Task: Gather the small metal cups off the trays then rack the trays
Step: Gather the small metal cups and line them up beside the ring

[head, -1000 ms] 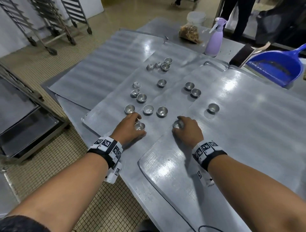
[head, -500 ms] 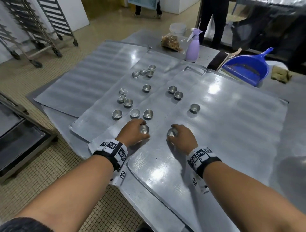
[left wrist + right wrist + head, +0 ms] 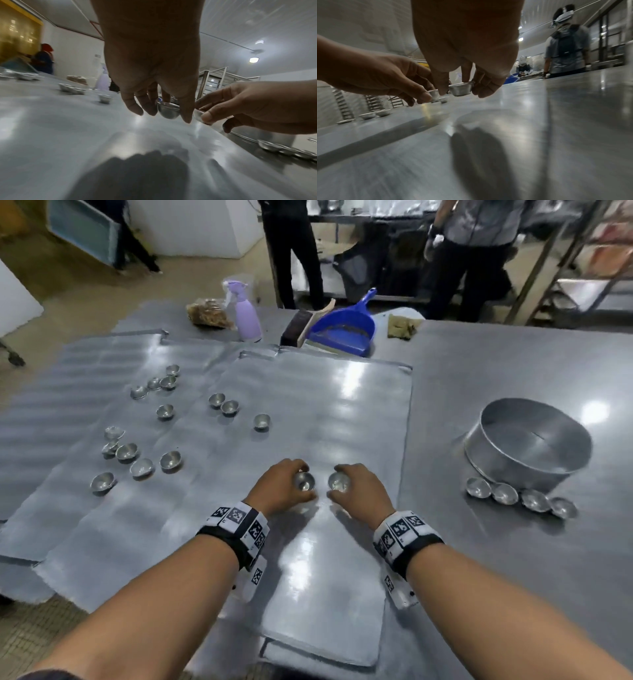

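I see flat metal trays (image 3: 308,412), brushed finish, glossy glare patches. Small cups (image 3: 169,461) on the trays are thin shiny metal. Round pan (image 3: 527,440) right of the trays: dull-bright metal, smooth wall. Behind the trays, the dustpan (image 3: 346,328) is glossy blue plastic and the spray bottle (image 3: 247,316) matt lilac plastic. Table (image 3: 513,371) reads as smooth satin steel.

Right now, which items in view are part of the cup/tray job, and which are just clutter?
Job:
- left hand pinching a cup
- right hand pinching a cup
- loose cups on the trays
- four cups beside the round tin

Clutter:
- spray bottle
- blue dustpan
- snack bag
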